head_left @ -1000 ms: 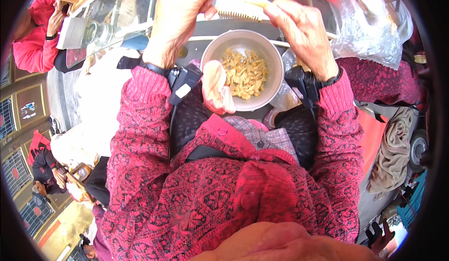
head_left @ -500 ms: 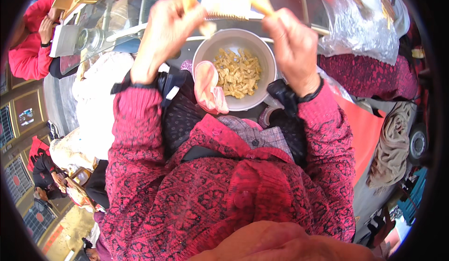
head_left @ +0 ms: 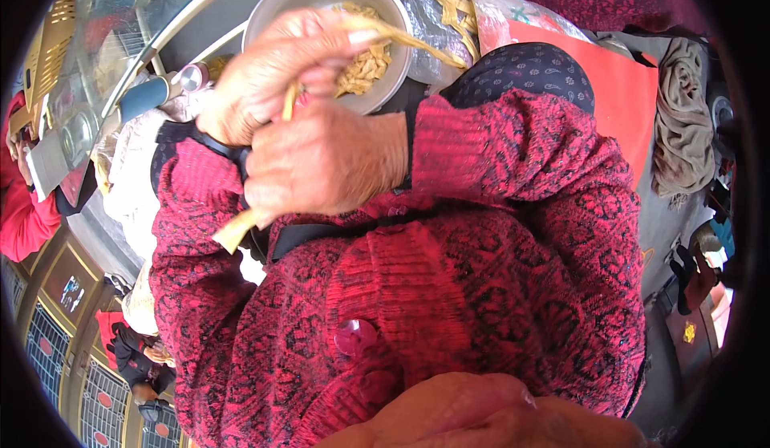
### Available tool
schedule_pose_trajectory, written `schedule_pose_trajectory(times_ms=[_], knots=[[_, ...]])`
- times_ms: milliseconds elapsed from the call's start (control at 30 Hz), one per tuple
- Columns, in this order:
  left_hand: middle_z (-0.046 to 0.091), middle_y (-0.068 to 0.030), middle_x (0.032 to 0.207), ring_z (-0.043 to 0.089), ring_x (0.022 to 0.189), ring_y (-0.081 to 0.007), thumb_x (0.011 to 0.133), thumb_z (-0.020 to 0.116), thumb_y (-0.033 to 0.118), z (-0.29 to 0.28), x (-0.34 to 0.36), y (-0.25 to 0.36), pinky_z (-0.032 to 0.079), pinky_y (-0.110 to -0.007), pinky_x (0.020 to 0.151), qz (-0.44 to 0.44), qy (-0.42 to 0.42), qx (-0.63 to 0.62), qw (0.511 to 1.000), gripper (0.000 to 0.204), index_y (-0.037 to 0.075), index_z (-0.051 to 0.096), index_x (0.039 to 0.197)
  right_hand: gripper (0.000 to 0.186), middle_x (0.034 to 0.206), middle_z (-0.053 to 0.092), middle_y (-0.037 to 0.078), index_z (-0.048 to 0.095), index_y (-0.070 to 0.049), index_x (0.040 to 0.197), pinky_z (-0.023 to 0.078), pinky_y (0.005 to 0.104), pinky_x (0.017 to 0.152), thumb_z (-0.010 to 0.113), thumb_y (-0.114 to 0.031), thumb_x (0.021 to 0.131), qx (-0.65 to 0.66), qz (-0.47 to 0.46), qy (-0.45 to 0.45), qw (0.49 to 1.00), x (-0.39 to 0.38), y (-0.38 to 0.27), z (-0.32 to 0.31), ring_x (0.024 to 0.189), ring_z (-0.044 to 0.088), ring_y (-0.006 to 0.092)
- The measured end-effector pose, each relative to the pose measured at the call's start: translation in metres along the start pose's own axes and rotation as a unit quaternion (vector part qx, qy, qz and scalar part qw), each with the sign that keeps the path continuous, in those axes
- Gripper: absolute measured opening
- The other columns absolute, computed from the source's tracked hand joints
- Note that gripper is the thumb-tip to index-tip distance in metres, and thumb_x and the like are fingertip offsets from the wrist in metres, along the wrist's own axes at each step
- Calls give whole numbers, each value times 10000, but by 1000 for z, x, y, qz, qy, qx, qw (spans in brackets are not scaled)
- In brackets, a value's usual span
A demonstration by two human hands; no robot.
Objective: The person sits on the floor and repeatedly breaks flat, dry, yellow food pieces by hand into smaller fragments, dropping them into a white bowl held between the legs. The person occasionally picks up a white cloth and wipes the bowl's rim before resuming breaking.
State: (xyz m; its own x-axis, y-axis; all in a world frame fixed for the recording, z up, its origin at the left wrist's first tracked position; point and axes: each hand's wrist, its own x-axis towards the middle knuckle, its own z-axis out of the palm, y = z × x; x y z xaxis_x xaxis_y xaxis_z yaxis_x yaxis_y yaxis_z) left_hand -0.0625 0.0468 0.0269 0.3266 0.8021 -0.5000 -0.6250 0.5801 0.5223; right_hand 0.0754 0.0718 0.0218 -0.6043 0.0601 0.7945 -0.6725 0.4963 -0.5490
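My left hand (head_left: pixel 273 71) is closed around a long, flat, yellowish strip (head_left: pixel 417 40) that reaches out to the right over a pale round bowl (head_left: pixel 261 11). The bowl holds yellowish short pieces (head_left: pixel 366 72). My right hand (head_left: pixel 325 159), in front of and below the left, grips a yellowish strip whose free end (head_left: pixel 234 231) sticks down to the lower left. Whether this is the same strip I cannot make out. A clear plastic bag (head_left: pixel 425 11) with more strips (head_left: pixel 453 16) lies right of the bowl.
A glass-topped surface (head_left: pixel 120 39) with a jar (head_left: pixel 78 135), tan plastic baskets (head_left: pixel 52 43) and a blue cylinder (head_left: pixel 142 95) is at upper left. A red sheet (head_left: pixel 609 95) and brown scarf (head_left: pixel 682 119) lie right. Other people (head_left: pixel 28 227) sit along the left side.
My hands have moved down from the pale board beyond the bowl and come together over my lap, right below left. The view has shifted; the bag of strips now shows beside the bowl.
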Motion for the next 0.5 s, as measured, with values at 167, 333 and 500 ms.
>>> schedule_pose_trajectory(times_ms=[167, 333, 500], knots=[[693, 12, 884, 614, 738, -64, 998, 667, 161, 14, -14, 16, 480, -230, 657, 256, 184, 176, 932, 207, 18, 677, 1146, 107, 912, 702, 45, 692, -82, 999, 534, 302, 599, 673, -171, 943, -96, 186, 196, 958, 9, 36, -50, 794, 677, 163], [687, -43, 938, 617, 763, -88, 1013, 665, 101, 14, -9, 13, 513, -248, 682, 411, 315, 546, 658, 138, -30, 683, 1055, 241, 834, 651, 20, 659, 13, 1050, 499, 278, 629, 562, -206, 1075, 255, 362, 297, 846, 22, 38, -74, 739, 606, 97], [633, -111, 874, 610, 732, -292, 776, 777, -76, 3, 5, 12, 475, -364, 607, 554, 283, 641, 449, 209, 33, 615, 849, 229, 789, 643, 103, 618, 34, 991, 516, 351, 636, 544, -171, 1060, -6, 410, 176, 895, 13, 58, -85, 730, 653, 177]])
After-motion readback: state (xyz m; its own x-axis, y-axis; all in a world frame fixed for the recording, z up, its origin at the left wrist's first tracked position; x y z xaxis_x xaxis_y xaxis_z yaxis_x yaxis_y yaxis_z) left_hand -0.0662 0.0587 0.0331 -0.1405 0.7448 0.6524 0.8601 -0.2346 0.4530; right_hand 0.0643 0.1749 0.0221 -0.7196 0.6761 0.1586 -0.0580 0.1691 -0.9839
